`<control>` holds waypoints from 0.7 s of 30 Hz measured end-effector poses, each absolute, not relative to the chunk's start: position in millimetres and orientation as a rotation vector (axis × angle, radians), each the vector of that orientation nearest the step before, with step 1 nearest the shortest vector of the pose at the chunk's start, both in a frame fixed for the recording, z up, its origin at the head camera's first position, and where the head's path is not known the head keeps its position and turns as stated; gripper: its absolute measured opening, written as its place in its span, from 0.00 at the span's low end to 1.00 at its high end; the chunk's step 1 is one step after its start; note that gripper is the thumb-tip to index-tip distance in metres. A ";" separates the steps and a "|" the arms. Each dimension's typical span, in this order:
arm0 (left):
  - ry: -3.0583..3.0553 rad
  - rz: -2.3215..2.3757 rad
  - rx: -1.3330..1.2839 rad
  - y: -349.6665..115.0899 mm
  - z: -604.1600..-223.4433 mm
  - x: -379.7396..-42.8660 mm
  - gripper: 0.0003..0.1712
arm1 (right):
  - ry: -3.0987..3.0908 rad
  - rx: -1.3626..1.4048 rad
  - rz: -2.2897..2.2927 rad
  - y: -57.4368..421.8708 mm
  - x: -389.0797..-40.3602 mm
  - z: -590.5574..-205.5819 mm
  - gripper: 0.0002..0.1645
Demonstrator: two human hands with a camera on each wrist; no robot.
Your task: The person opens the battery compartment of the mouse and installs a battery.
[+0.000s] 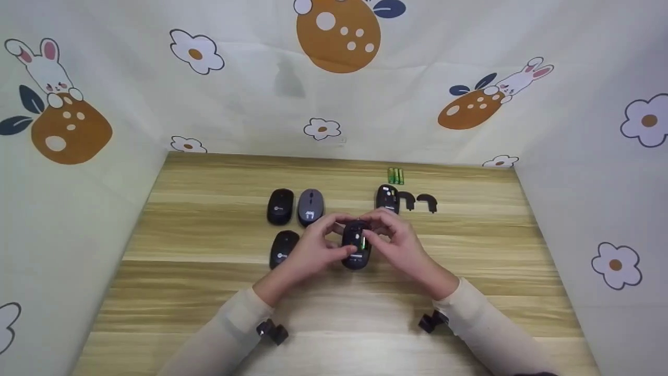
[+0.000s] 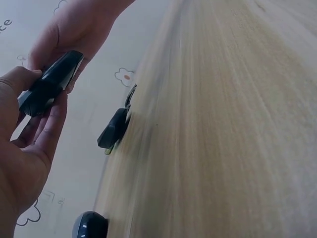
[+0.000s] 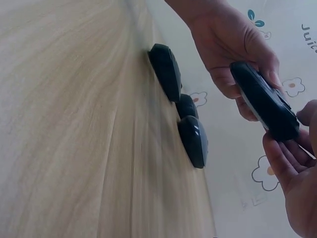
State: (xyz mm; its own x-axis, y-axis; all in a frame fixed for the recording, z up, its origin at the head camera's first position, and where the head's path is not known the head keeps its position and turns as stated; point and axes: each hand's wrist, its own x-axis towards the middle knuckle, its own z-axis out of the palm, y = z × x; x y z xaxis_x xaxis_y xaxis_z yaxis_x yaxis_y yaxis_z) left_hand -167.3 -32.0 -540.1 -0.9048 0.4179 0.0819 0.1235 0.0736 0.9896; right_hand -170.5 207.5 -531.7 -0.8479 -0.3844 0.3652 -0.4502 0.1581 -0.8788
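A black computer mouse [image 1: 357, 261] is held up off the table with its underside facing up, and a green battery [image 1: 364, 243] shows in its open compartment. My left hand [image 1: 317, 247] grips the mouse from the left, its thumb lying across the underside. From the right, my right hand [image 1: 401, 243] holds the far end, thumb at the battery and fingers beneath. Both wrist views show the mouse [image 2: 53, 82] [image 3: 265, 101] between the two hands. Its underside is mostly turned away there.
Two black mice [image 1: 280, 207] [image 1: 284, 248] and a grey mouse [image 1: 311, 207] lie to the left. At the back right are an upturned mouse [image 1: 387, 197], several green batteries [image 1: 395, 176] and two curved black covers [image 1: 407, 200] [image 1: 428, 202]. Patterned cloth walls [image 1: 250, 115] border the wooden table [image 1: 209, 172].
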 end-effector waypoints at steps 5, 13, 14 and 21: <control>2.158 1.930 0.518 -33.6 -539.7 -169.5 0.36 | -2.374 0.981 1.741 212.5 -167.9 -531.7 0.34; 2.123 1.993 0.478 -34.3 -540.8 -171.3 0.35 | -2.537 1.143 1.498 219.9 -162.0 -533.2 0.68; 2.119 2.000 0.477 -34.2 -540.9 -171.5 0.35 | -2.553 1.157 1.463 219.9 -161.5 -533.0 0.70; 2.075 2.019 0.498 -33.8 -540.8 -171.8 0.35 | -2.561 1.142 1.416 219.8 -162.3 -533.7 0.66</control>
